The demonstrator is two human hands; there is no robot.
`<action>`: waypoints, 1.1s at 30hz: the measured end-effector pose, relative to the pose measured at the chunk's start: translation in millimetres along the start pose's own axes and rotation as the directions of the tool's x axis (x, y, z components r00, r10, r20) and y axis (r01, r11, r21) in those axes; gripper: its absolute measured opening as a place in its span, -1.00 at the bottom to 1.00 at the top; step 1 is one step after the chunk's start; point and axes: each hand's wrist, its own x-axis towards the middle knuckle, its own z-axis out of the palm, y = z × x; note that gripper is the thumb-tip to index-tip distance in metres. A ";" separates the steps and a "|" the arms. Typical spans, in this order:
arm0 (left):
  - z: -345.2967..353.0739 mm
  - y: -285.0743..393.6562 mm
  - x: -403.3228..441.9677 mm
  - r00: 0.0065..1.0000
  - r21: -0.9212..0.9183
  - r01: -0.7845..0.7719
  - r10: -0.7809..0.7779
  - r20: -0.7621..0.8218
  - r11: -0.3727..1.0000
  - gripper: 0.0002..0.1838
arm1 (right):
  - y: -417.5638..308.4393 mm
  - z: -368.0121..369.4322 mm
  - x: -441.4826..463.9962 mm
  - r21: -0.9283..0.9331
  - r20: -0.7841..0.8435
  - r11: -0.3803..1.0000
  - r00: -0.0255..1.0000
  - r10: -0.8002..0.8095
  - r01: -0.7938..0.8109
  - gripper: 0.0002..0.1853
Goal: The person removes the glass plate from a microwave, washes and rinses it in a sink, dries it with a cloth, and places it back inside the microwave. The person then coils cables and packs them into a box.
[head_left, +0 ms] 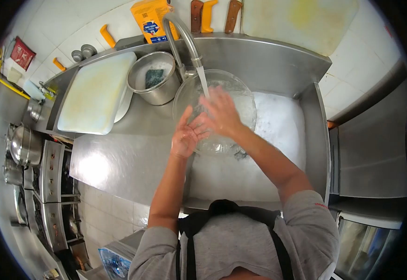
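Water runs from the curved metal faucet [195, 53] in a straight stream. My right hand [221, 111] is in that stream, fingers spread and slightly smeared by motion, with nothing seen in it. My left hand [186, 136] is just to its left, palm up and wet, fingers apart and holding nothing. The fingers of both hands come close together; whether they touch I cannot tell. Beneath them is a large round clear dish [246, 100] with water on it, over the sink [315, 140]. White suds [282, 123] fill the right part of the sink.
Left of the faucet stands a metal pot [159, 97] with a dark green scouring pad [154, 78] in suds. A white cutting board [94, 93] lies on the metal counter [119, 158]. Behind are a yellow box [153, 21] and knives with brown and yellow handles [208, 16].
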 end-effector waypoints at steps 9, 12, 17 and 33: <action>9.4 1.5 -2.0 0.994 -0.023 -0.062 0.060 -0.092 0.998 -0.26 | -21.1 20.9 46.8 0.090 0.121 0.994 0.990 -0.066 0.055 -0.33; 5.9 10.0 -9.5 0.993 -0.012 -0.072 0.070 -0.096 0.997 -0.24 | -20.3 31.3 71.2 0.058 -0.025 0.975 0.976 0.218 -0.216 -0.37; 10.2 19.8 -19.5 0.993 -0.027 -0.113 0.112 -0.027 0.993 -0.29 | -28.2 36.3 112.8 0.286 -0.317 0.958 0.947 0.062 0.033 -0.51; -22.0 -8.9 -5.4 0.979 -0.181 -0.142 0.111 -0.171 0.973 -0.28 | -36.4 31.7 49.0 0.309 0.199 0.944 0.962 -0.185 0.118 -0.32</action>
